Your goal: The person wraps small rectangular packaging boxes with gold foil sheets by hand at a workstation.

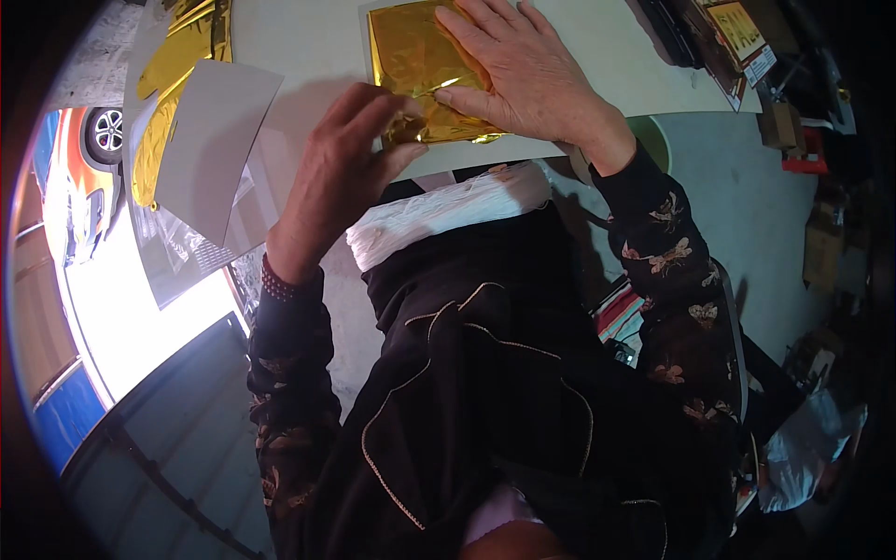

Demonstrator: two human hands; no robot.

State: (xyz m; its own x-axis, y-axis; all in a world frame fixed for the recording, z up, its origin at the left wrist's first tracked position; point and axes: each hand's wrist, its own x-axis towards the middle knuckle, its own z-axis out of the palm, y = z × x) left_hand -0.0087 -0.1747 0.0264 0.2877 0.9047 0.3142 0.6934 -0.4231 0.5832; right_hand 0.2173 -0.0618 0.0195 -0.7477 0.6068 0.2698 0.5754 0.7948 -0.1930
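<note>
A square of shiny gold foil (411,51) lies at the far middle of the pale table, its surface creased and glinting. My left hand (341,159) is closed at the near left corner of the foil, thumb and fingers pinching its crumpled edge. Flat across the right part of the sheet rests my right hand (523,79), open, with the thumb stretched towards the left hand. What lies under its palm is hidden.
A grey-white card (210,140) and more gold foil (168,98) lie on the table (322,42) at left. A bundle of white strands (448,210) rests across my lap at the table's near edge. Boxes (737,33) stand at upper right. An orange car (79,149) shows beyond, left.
</note>
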